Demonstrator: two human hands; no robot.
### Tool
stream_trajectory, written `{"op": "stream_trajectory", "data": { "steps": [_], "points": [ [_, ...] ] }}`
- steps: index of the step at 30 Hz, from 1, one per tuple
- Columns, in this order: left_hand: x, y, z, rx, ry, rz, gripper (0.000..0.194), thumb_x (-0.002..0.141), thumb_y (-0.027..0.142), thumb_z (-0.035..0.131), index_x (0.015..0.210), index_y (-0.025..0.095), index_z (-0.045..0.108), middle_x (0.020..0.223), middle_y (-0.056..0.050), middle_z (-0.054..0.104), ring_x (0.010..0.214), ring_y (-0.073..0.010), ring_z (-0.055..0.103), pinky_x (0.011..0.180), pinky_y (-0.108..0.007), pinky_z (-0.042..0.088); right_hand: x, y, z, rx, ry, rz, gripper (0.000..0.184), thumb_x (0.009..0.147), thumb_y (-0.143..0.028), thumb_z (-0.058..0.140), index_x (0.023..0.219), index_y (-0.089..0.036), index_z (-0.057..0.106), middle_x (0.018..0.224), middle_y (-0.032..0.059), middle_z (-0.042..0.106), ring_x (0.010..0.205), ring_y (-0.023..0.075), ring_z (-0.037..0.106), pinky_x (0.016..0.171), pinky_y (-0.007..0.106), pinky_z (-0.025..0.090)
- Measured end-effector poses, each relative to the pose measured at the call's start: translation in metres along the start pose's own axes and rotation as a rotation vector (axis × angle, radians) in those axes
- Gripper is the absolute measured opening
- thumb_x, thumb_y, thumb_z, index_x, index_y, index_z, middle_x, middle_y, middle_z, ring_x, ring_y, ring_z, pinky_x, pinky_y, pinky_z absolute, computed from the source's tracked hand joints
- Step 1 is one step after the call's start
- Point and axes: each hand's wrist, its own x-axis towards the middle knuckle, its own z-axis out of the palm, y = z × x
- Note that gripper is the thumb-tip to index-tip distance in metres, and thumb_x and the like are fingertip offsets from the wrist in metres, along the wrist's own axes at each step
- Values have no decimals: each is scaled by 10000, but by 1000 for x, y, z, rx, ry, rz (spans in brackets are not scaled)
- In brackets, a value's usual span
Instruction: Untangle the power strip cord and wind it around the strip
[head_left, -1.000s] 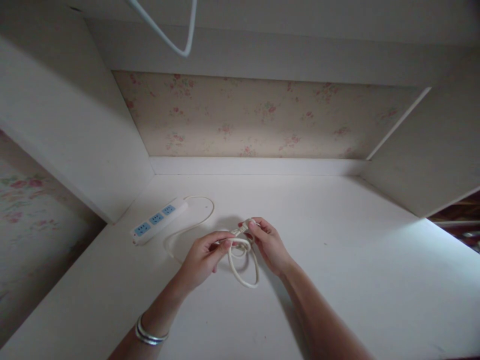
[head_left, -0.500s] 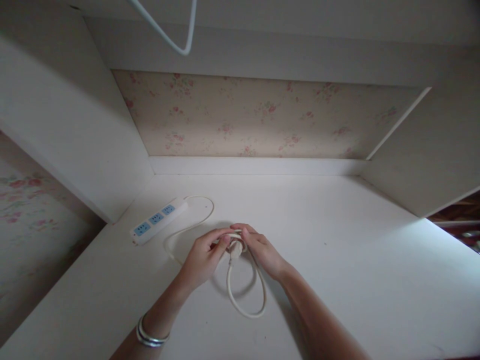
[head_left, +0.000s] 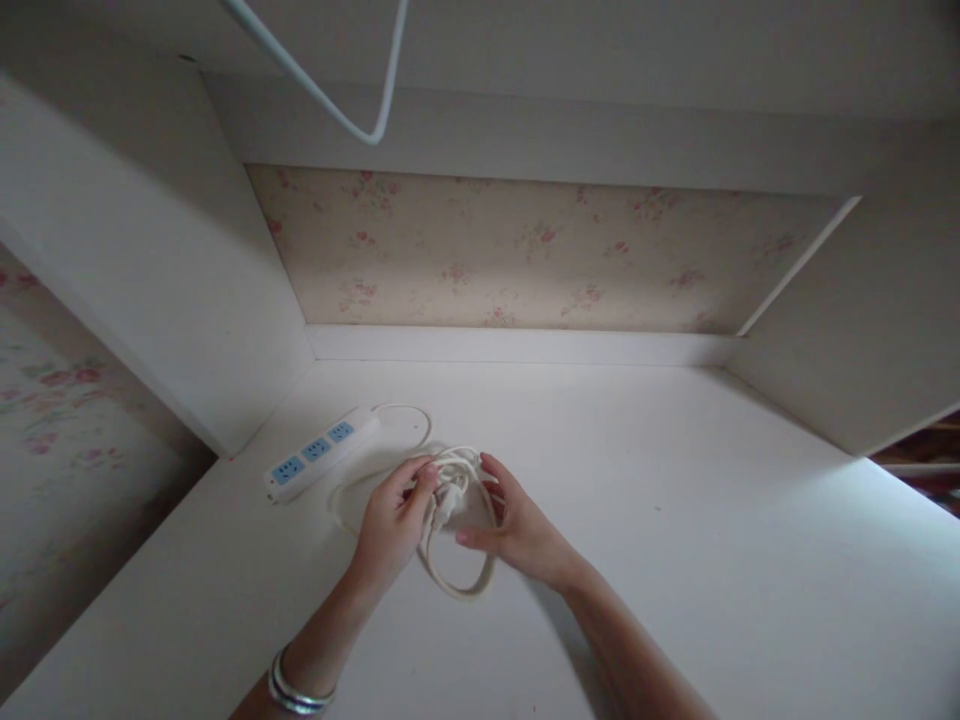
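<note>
A white power strip [head_left: 321, 452] with blue sockets lies on the white desk [head_left: 675, 560] at the left. Its cream cord [head_left: 454, 585] runs from the strip's end to a coil between my hands. My left hand [head_left: 390, 520] pinches the coil from the left, a silver bangle on its wrist. My right hand [head_left: 517, 525] cups the coil from the right, thumb and fingers curled around the loops. The plug [head_left: 448, 498] sits in the middle of the coil between both hands.
The desk sits in a white alcove with a floral back panel [head_left: 525, 250], a slanted side panel [head_left: 150, 260] at the left and another at the right. A white looped cable [head_left: 352, 110] hangs from above.
The long loop that hung toward me has been drawn up into a tighter coil. Both hands shifted slightly left, closer to the power strip.
</note>
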Motion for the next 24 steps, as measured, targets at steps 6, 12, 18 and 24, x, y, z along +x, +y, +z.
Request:
{"op": "stream_trajectory", "data": {
  "steps": [6,12,18,24],
  "points": [
    [0,3,-8,-131,127,-20,332,855,487,528,829,162,594,418,92,360,346,-55,294,331,-155,246,2,-4,-4,119,-54,197,373,774,-497,662,946,-175,585,693,-9,589,600,124,574,584,271,461],
    [-5,8,-8,144,34,210,296,885,361,501,672,171,577,514,36,445,493,-94,423,488,-189,363,8,-15,-16,403,324,98,300,802,-492,647,860,-205,579,688,-46,563,409,27,396,379,173,247],
    [-10,6,-5,235,-50,402,109,854,249,546,855,178,629,788,-27,602,626,-113,526,591,-211,422,2,-31,-19,643,172,50,340,805,-407,662,1123,-296,619,1311,20,551,656,90,579,450,198,425],
    [-7,1,-7,41,177,186,360,784,249,613,1109,208,466,848,23,561,426,-28,402,394,-160,311,-7,-43,-15,718,82,-91,427,827,-338,629,1244,-380,548,1523,-38,294,963,185,597,759,387,547]
  ]
}}
